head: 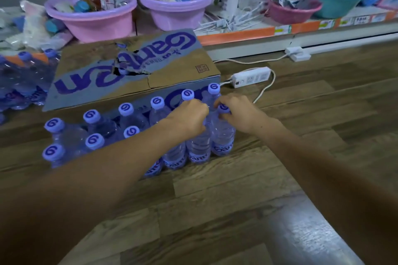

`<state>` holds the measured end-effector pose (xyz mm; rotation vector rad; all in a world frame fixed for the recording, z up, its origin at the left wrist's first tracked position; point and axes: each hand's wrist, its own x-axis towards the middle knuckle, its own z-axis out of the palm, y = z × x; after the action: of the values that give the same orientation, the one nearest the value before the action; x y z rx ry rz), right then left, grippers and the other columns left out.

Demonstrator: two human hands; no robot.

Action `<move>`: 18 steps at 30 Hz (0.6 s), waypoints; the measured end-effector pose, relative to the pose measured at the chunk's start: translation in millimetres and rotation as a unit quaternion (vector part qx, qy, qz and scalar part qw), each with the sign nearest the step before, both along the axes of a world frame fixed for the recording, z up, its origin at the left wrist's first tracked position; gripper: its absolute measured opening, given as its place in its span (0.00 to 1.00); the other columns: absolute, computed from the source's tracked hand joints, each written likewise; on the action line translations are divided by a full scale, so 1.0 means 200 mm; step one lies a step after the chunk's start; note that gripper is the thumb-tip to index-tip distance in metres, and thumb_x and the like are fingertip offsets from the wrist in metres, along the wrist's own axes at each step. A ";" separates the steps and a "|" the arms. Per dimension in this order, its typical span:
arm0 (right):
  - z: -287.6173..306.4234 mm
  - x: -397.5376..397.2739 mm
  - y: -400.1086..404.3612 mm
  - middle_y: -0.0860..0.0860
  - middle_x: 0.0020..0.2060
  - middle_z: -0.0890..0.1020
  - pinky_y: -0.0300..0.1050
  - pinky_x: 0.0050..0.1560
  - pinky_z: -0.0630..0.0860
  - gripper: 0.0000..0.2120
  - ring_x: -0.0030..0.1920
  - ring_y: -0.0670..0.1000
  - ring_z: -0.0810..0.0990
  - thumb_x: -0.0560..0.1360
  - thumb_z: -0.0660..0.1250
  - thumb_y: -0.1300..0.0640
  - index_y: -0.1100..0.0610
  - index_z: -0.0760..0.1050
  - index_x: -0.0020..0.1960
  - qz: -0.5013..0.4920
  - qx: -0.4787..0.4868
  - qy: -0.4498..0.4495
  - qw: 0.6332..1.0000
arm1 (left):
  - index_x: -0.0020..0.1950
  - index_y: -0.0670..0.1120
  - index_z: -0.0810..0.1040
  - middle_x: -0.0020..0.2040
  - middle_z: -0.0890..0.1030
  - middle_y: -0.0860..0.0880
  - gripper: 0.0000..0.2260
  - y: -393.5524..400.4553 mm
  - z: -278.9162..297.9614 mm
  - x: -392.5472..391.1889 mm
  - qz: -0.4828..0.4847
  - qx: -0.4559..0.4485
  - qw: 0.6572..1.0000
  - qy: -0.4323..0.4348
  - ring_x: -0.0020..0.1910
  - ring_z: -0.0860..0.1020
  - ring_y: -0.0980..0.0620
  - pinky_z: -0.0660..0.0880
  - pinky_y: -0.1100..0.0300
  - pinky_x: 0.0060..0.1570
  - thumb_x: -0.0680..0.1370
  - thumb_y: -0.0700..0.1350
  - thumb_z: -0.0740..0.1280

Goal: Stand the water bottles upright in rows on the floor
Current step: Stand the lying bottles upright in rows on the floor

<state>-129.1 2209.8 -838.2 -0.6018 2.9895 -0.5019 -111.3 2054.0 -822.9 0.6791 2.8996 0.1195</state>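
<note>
Seen from the head camera, clear plastic water bottles with purple caps [131,133] stand upright in two rows on the wood-plank floor [215,189], just below centre. Directly behind them, toward twelve o'clock, sits a torn brown cardboard box printed in purple [133,68]. The left hand [189,117] curls around a bottle's neck. The right hand [237,112], at three o'clock of the left, pinches the cap of the end bottle [223,135]. A white power strip [251,76] lies near the box's right corner.
</note>
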 end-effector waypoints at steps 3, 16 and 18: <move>0.00 -0.02 0.00 0.61 0.55 0.77 0.52 0.54 0.73 0.14 0.55 0.61 0.76 0.72 0.66 0.62 0.59 0.75 0.57 0.010 0.008 -0.004 1.000 | 0.34 0.38 0.67 0.38 0.69 0.37 0.09 -0.01 0.00 -0.01 0.028 0.010 0.999 0.014 0.45 0.75 0.37 0.64 0.55 0.36 0.72 0.37 0.64; 0.06 0.07 0.06 0.57 0.67 0.71 0.53 0.66 0.66 0.24 0.66 0.62 0.68 0.73 0.63 0.59 0.56 0.66 0.69 0.009 0.036 -0.023 0.999 | 0.71 0.45 0.63 0.66 0.69 0.43 0.24 -0.10 0.08 0.13 0.071 0.079 0.994 -0.034 0.66 0.68 0.43 0.71 0.48 0.61 0.77 0.48 0.63; 0.12 0.08 0.05 0.56 0.63 0.74 0.53 0.63 0.69 0.21 0.62 0.62 0.71 0.72 0.64 0.59 0.56 0.70 0.65 0.009 0.006 0.019 1.000 | 0.69 0.46 0.67 0.65 0.72 0.46 0.20 -0.25 0.21 0.16 0.066 0.097 0.993 0.005 0.63 0.71 0.46 0.71 0.52 0.61 0.78 0.48 0.62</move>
<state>-113.1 2220.4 -813.2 -0.6435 3.0175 -0.4778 -78.6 2004.0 -780.3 0.5159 2.9673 0.4208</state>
